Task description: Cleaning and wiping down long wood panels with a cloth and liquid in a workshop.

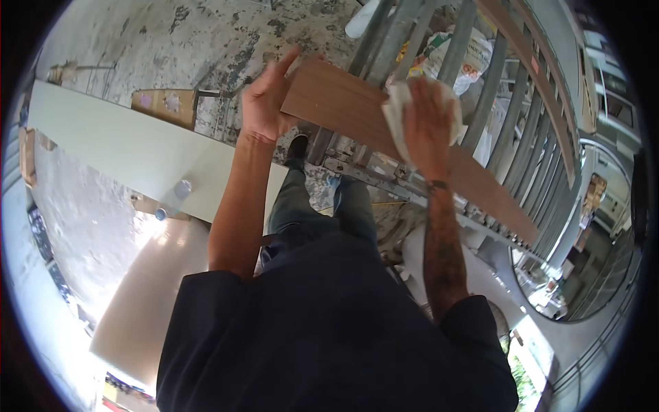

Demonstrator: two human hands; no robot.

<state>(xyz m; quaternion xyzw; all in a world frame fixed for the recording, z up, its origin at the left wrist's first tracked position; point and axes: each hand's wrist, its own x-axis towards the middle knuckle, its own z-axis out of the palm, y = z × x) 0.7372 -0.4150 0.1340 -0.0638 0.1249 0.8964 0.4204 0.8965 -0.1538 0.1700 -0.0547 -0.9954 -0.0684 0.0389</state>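
Note:
A long brown wooden board (343, 103) slants from upper left to lower right in front of me. My left hand (268, 99) supports its left end, thumb raised along the edge and the other fingers partly hidden behind the wood. A whitish cloth (398, 117) lies on the middle of the board. My right hand (427, 117) presses flat over the cloth, its fingers slightly blurred. Beyond that hand the board runs on down to the right over grey metal rollers.
Grey rollers in a frame (456, 48) fill the upper right, with a printed white sack (473, 58) behind them. On the left lies a long pale panel (123, 137), near a cardboard box (165, 106). A clear bottle (182, 189) is by the panel's edge. The concrete floor (199, 41) is stained.

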